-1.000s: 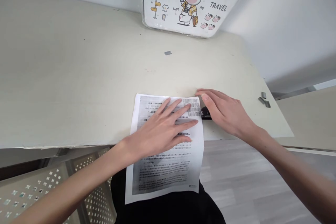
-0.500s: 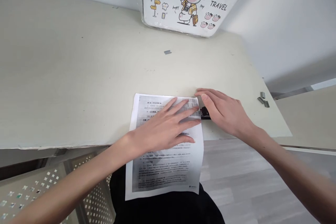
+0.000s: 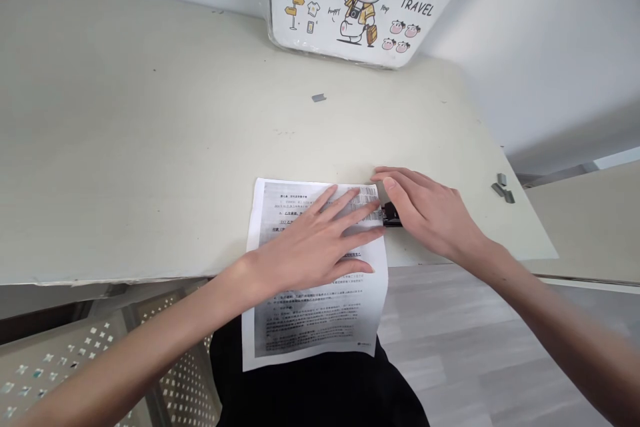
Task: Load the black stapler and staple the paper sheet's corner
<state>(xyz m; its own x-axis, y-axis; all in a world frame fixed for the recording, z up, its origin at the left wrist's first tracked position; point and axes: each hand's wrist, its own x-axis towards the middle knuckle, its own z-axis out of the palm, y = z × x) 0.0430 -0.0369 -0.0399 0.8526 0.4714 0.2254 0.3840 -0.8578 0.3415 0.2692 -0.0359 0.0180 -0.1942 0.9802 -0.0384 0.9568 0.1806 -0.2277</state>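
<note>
A printed sheet of paper (image 3: pixel 313 330) lies on the table near its front edge, its lower part hanging over the edge above my lap. My left hand (image 3: pixel 315 243) rests flat on the sheet with fingers spread toward its right side. At the sheet's upper right edge sits a black stapler (image 3: pixel 391 215), mostly hidden. My right hand (image 3: pixel 433 217) covers it from above, fingers curved over it and the thumb lying close to the paper's corner. Whether the stapler's jaw is pressed down is hidden.
A short grey staple strip (image 3: pixel 319 98) lies farther back on the pale table (image 3: pixel 125 147). Several grey staple strip pieces (image 3: pixel 501 189) are near its right edge. A white case with cartoon prints (image 3: pixel 320 30) stands at the back. Lower left is a perforated chair (image 3: pixel 185 380).
The hanging lower end of the paper has shifted slightly upward. Both hands stay nearly in place.
</note>
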